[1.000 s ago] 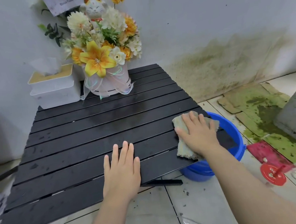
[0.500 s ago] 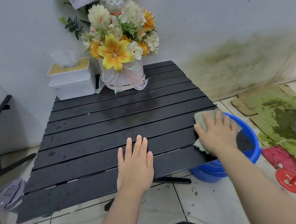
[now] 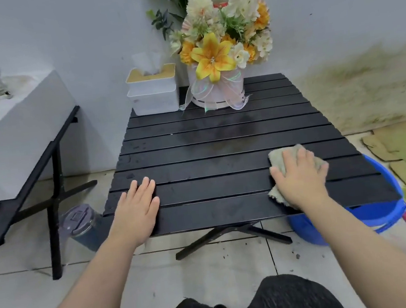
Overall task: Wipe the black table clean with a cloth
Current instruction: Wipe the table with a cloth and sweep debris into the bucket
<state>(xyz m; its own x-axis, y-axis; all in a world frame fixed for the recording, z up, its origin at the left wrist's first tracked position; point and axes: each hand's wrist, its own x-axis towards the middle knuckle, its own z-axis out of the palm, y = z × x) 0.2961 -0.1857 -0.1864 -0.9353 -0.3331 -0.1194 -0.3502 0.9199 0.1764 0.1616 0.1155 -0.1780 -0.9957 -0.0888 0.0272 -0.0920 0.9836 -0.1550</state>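
A: Where's the cloth [image 3: 291, 160]?

B: On the black table [image 3: 221, 146], near its front right corner, pressed flat under the right hand [image 3: 301, 179], fingers spread. The left hand [image 3: 137, 209] lies open and empty at the front left.

A: Much left?

B: Probably; droplets dot the left slats, and the back by the flower pot [image 3: 217, 92] looks streaky.

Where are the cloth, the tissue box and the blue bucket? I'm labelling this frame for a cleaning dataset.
cloth [image 3: 281, 157]: head view, on the bare upper-left corner beyond the fingers.
tissue box [image 3: 155, 100]: head view, on its white front wall.
blue bucket [image 3: 388, 214]: head view, on its outer wall below the table edge.
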